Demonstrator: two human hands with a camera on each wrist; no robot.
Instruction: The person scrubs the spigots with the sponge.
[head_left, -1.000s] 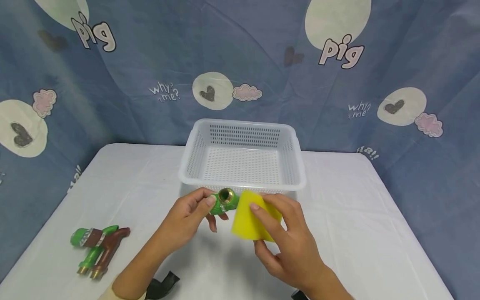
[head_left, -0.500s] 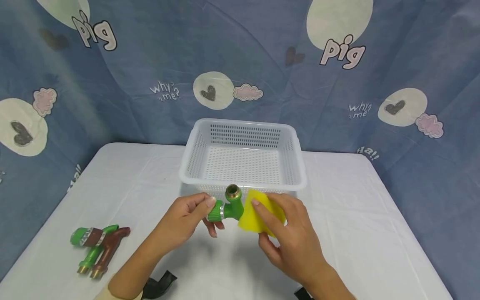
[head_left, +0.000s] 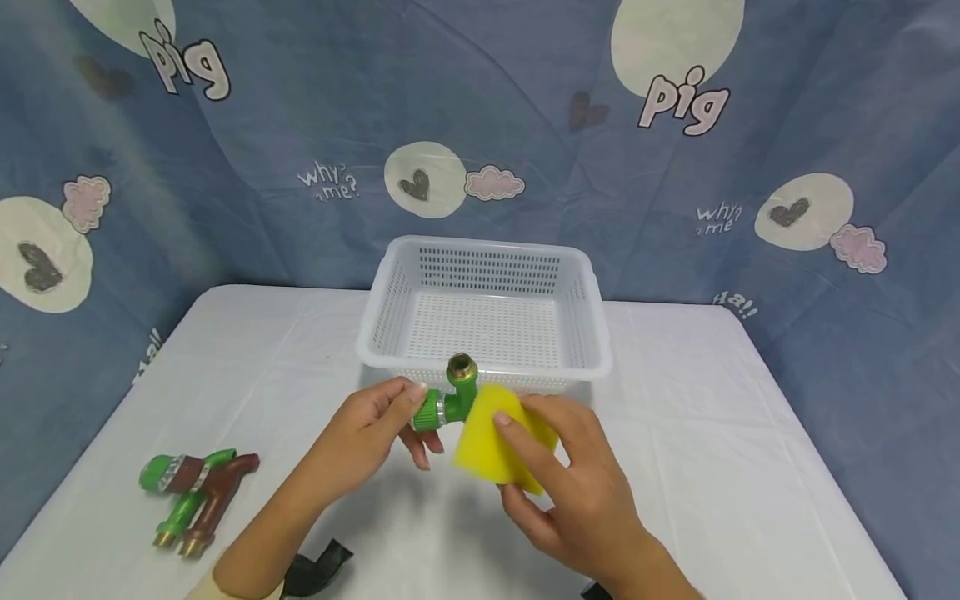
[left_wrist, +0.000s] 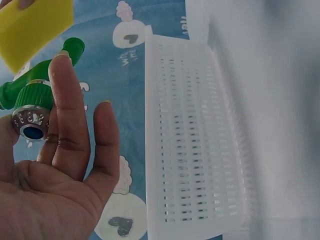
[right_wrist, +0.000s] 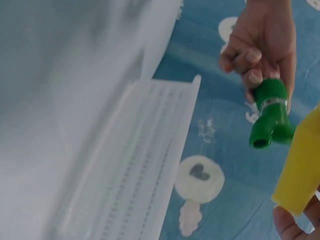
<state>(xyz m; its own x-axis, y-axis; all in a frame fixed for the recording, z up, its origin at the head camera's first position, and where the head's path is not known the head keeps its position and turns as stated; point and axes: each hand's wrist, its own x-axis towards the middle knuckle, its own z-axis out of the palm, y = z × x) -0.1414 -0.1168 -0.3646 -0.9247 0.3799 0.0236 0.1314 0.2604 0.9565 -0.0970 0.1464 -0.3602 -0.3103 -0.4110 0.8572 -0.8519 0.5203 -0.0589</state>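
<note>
Table: The worktop (head_left: 750, 467) was white, with small creases and round back corners. Soft gray shadows fell on it under the hands.
Wall: A blue cloth (head_left: 585, 208) hung behind the back edge and came round both sides. It had big pale circles, gray hearts, pink clouds, and the words "pig", "why me?" and "Ha!!".
Basket: A white basket (head_left: 483, 364) full of little holes sat at the back edge, about midway between the two back corners.
Left side: A brown tap (head_left: 220, 498) and a second green tap (head_left: 180, 517) lay crossed near the left edge, well forward of the back left corner. Their ends were gold-colored.
Green tap: This one (head_left: 463, 402) was up over the middle of the worktop, by the basket's near side. Its brass mouth pointed up.
Left hand: It (head_left: 371, 429) pinched the tap's bumpy green end with thumb and finger.
Right hand: It (head_left: 573, 475) gripped a yellow sponge (head_left: 480, 442), thumb below and fingers on top.
Sponge: It was right by the tap and hid part of it; I couldn't tell if they touched.
Arms: A cream sleeve (head_left: 228, 590) showed on the left arm, with a black piece (head_left: 318, 571) beside it, hard to name.
</note>
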